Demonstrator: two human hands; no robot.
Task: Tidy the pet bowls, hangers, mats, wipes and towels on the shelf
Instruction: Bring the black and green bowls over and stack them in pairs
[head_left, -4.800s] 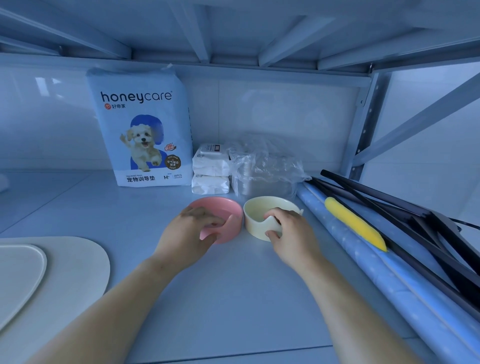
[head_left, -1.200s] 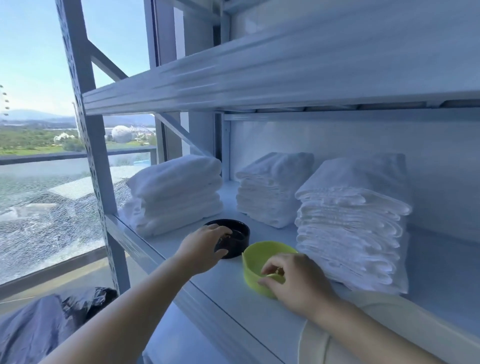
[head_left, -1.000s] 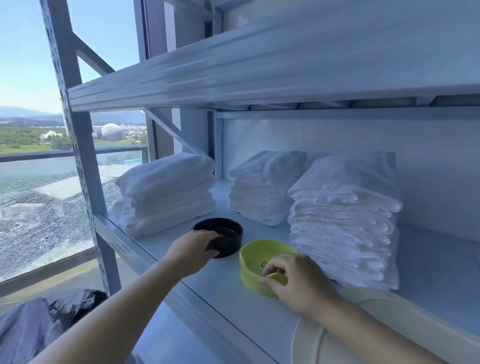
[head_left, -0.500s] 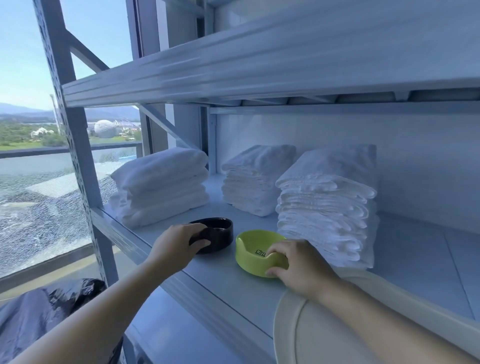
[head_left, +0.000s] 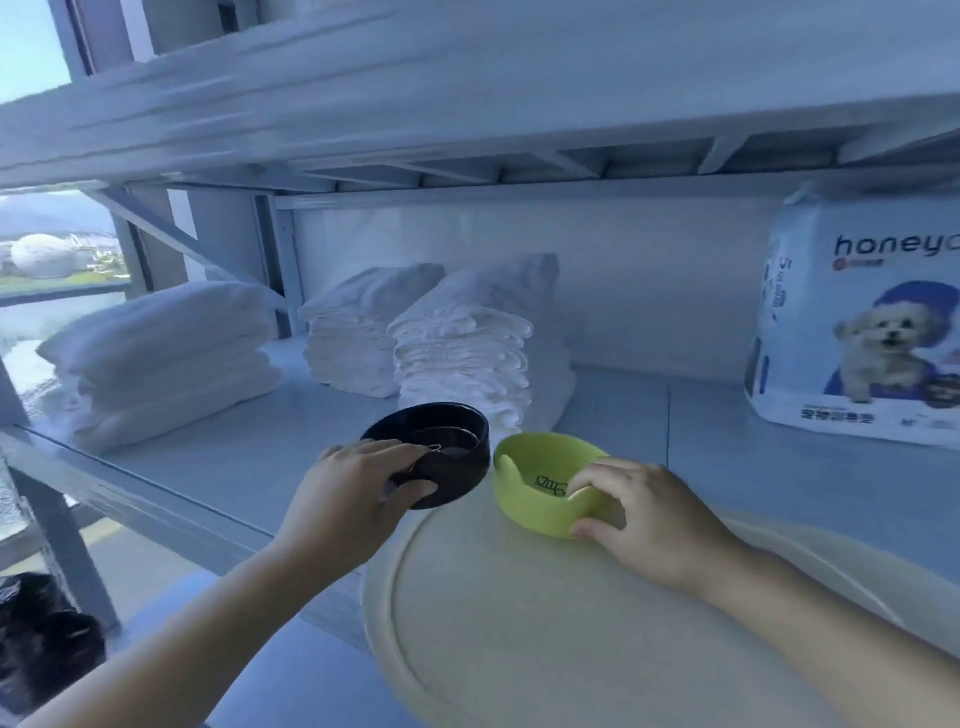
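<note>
Your left hand (head_left: 358, 493) covers the near wall of the black bowl (head_left: 441, 447), and your right hand (head_left: 644, 519) hides the green bowl's (head_left: 540, 499) near right side; the print inside it is too small to read. The picture's right edge cuts the pad pack (head_left: 857, 332) mid-word. The cream mat (head_left: 519, 623) runs off the bottom edge. The upper shelf beam (head_left: 363, 98) is blurred.

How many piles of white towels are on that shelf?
3: left towel stack by the window, middle towel stack at the back, right towel stack behind the black bowl. More may lie outside view.
</note>
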